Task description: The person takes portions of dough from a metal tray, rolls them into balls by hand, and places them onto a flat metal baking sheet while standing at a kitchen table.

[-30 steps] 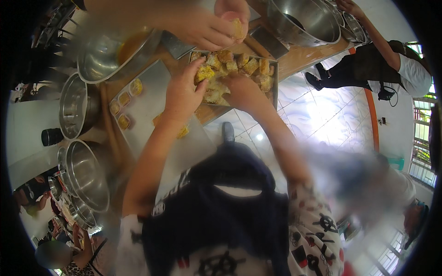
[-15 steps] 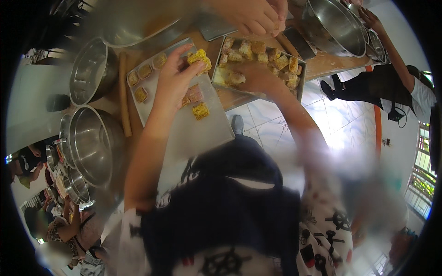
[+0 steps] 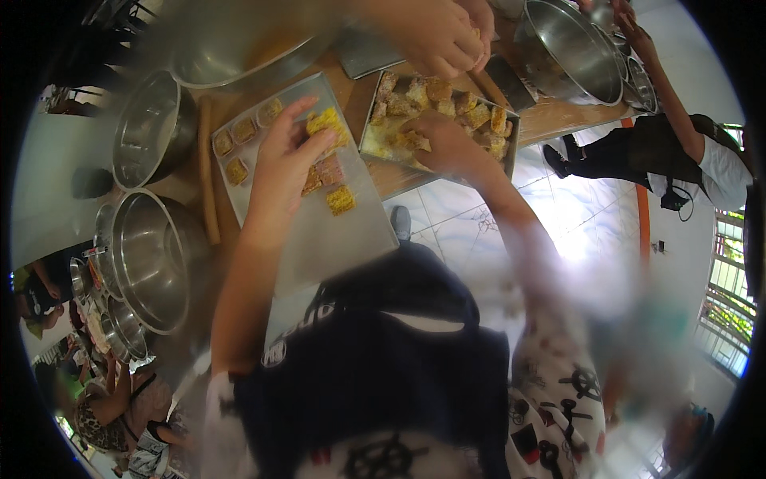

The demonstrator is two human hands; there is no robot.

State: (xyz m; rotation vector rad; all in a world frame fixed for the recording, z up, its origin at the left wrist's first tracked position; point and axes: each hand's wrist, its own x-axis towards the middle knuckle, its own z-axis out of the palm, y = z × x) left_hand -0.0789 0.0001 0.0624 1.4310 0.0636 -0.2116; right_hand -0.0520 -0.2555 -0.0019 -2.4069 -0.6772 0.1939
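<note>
My left hand (image 3: 275,160) pinches a small cake square coated in yellow crumbs (image 3: 329,126) between thumb and fingers, above a pale flat tray (image 3: 339,243). A second yellow-coated cake square (image 3: 341,201) lies on that tray, close to some pinkish-brown squares (image 3: 323,174). More brown-topped squares sit in paler wraps or edges toward its far left. My right hand (image 3: 447,145) reaches into a deeper metal tray (image 3: 512,152) on the right, its fingers curled down in loose yellow crumbs (image 3: 384,144). What its fingertips hold is hard to make out. Several crumb-coated cake pieces (image 3: 477,116) fill the rest of that tray.
Another person's hands (image 3: 447,44) work over the far edge of the deeper tray. A wooden rolling pin (image 3: 207,172) lies left of the pale tray, beside large steel bowls (image 3: 152,259). More steel bowls (image 3: 570,52) stand at far right. A person stands beyond the tiled floor.
The whole view has shifted slightly. My left hand still holds its yellow-coated square. My right fingers have moved a little within the crumbs, and the pale piece beside them is less visible.
</note>
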